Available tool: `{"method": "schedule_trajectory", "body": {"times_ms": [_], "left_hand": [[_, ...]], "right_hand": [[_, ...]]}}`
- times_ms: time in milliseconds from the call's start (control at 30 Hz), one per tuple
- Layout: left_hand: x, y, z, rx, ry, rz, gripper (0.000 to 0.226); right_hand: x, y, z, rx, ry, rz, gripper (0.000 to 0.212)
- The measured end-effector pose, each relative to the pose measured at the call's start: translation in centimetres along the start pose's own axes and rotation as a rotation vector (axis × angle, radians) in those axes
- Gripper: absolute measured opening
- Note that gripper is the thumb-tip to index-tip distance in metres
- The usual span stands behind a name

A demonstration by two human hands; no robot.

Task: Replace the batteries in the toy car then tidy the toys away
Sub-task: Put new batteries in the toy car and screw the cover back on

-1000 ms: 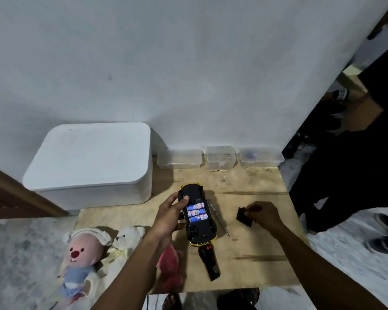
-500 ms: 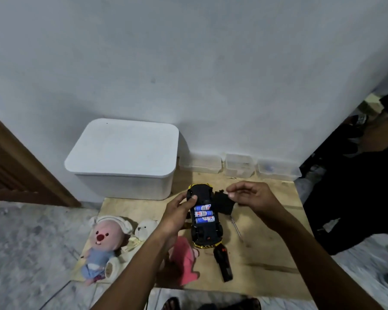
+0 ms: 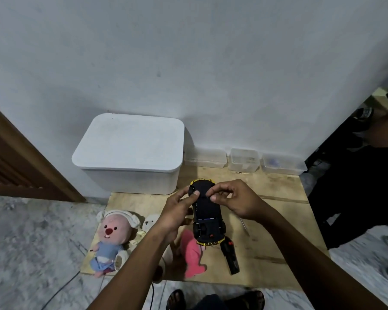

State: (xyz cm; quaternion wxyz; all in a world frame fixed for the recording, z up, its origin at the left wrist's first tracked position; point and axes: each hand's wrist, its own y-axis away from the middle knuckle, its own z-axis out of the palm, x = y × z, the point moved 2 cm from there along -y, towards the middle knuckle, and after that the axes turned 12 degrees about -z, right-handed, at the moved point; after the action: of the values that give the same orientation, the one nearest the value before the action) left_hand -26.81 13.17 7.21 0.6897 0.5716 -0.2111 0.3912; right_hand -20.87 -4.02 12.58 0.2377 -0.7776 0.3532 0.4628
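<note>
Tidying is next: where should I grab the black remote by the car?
Take the black remote across its narrow sides at the near half, coming from above. It lies flat on the wooden board, long and slim; its far end sits close to the toy car, and the pink plush lies to its left.

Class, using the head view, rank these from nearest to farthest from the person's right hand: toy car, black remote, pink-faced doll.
1. toy car: touching the right hand, mid-board.
2. black remote: on the board, nearer the person.
3. pink-faced doll: at the board's left edge.
</note>
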Motion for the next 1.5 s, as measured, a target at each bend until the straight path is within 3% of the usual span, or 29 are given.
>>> {"method": "schedule_trajectory", "body": {"times_ms": [200,467,800,1000,1167,1500], "left_hand": [[0.1,0.0,0.1,-0.017,-0.002,-0.003,0.024],[0.0,0.1,0.6,-0.014,0.005,-0.015,0.023],[-0.2,0.3,0.9,-0.012,0.014,-0.017,0.021],[-0.3,0.6,0.9,-0.015,0.021,-0.015,0.026],[-0.1,0.7,0.7,-0.006,0.037,-0.008,0.024],[0.0,0.2,0.3,-0.017,0.028,0.005,0.026]], "right_hand": [[-0.1,-0.2,-0.3,-0.119,0.007,0.026,0.015],[0.2,0.2,-0.4,-0.129,0.024,0.037,0.013],[0.1,1.1,0.5,-0.041,0.162,0.01,0.014],[-0.1,1.9,1.4,0.036,0.425,-0.024,0.015],[0.1,2.7,2.3,0.289,0.325,0.031,0.025],[-0.3,2.6,2.4,0.323,0.406,0.125,0.019]]}}
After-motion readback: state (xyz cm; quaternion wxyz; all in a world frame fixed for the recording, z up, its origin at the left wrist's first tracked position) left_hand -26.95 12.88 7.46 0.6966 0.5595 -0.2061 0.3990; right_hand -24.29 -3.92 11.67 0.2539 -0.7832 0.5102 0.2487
